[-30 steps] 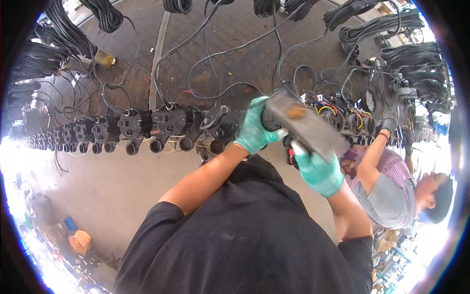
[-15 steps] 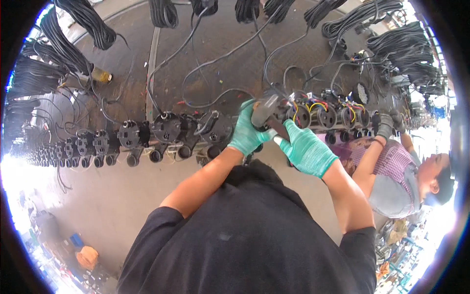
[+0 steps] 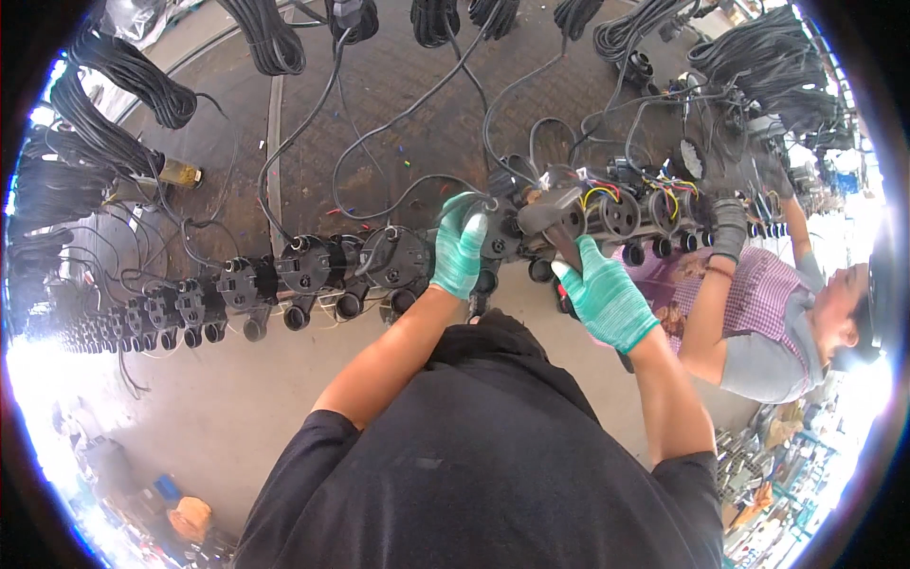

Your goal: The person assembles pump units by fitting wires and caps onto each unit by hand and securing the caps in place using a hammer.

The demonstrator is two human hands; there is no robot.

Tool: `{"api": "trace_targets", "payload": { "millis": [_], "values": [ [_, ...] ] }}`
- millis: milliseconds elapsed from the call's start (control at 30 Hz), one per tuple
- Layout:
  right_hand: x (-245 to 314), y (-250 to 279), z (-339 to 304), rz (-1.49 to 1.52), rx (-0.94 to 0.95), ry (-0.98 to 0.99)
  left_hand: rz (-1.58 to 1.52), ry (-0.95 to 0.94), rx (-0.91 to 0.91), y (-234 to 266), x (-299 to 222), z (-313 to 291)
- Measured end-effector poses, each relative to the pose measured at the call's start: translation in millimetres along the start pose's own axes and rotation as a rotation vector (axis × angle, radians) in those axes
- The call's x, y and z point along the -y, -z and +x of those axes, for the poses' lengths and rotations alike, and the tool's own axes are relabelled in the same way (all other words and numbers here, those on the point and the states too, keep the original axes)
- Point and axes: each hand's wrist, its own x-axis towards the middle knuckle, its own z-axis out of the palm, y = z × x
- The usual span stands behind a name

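My left hand [image 3: 460,251], in a green glove, is closed against the left side of a black round housing [image 3: 500,235]. A black cable [image 3: 417,192] runs to the top of this part. My right hand [image 3: 611,299], gloved likewise, grips the dark handle of a hammer [image 3: 552,212]. The hammer's brownish head is over the right side of the housing; whether it touches is hard to tell. Just right of it, an open round housing [image 3: 618,216] shows red, yellow and blue wires.
A long row of black housings [image 3: 308,266] lines the near edge of the dark worktable [image 3: 313,123]. Coiled black cables [image 3: 270,38] hang along the far side. At right stands a co-worker [image 3: 773,313], whose gloved hand [image 3: 728,226] is at the row.
The hammer has moved right, off the housing's middle, and its head now shows sharply. My left hand has shifted slightly left, with its thumb raised. The view has turned a little.
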Motion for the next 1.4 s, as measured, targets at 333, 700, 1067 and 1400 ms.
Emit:
{"api": "trace_targets", "payload": {
  "millis": [333,700,1067,1400],
  "values": [
    [41.7,33.6,-11.9,0.401,-0.465,0.032,0.073,-0.06,-0.001,1.2,0.8,0.4],
    [40.8,27.7,-7.3,0.375,-0.368,-0.069,0.091,-0.08,0.04,2.3,-0.4,0.3],
    [13.8,-5.0,-41.6,0.746,-0.359,-0.177,0.223,-0.025,-0.094,-8.0,-27.8,-4.1],
    [-43.4,-42.8,-86.8,1.034,-0.271,-0.539,1.685,0.223,0.096,-40.1,-105.1,102.3]
  ]
}}
